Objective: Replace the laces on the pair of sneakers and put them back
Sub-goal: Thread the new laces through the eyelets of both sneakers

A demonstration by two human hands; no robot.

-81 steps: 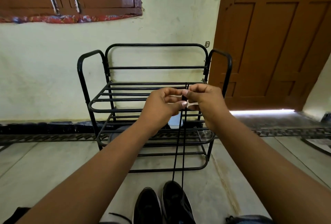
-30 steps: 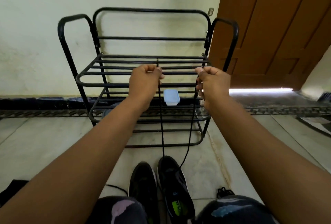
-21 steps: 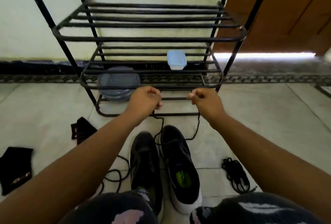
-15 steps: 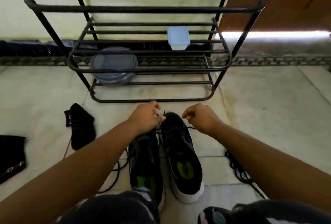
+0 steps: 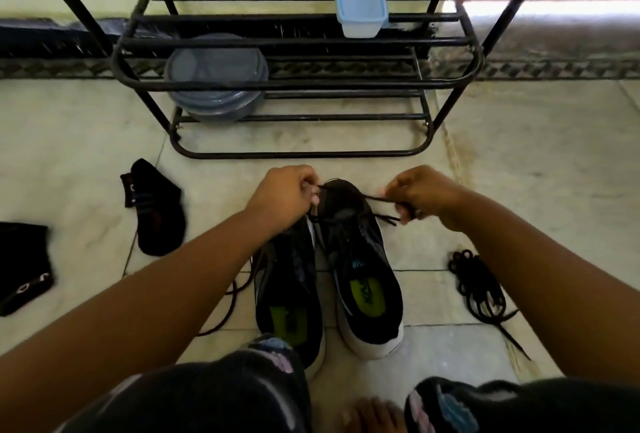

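While the left hand (image 5: pixel 284 198) and right hand (image 5: pixel 420 197) each pinch an end of the thin black lace (image 5: pixel 375 199) over the toe of the right-side black mesh sneaker (image 5: pixel 360 259), uneven pulling could leave one end short (or slip it from its lowest eyelet). Its mate, the left-side black sneaker (image 5: pixel 291 290), sits touching it, and could snag slack.

Both hands (image 5: pixel 356 197) dropped from rack height to right sneaker (image 5: pixel 360 259), lace (image 5: pixel 375 199) slackened.
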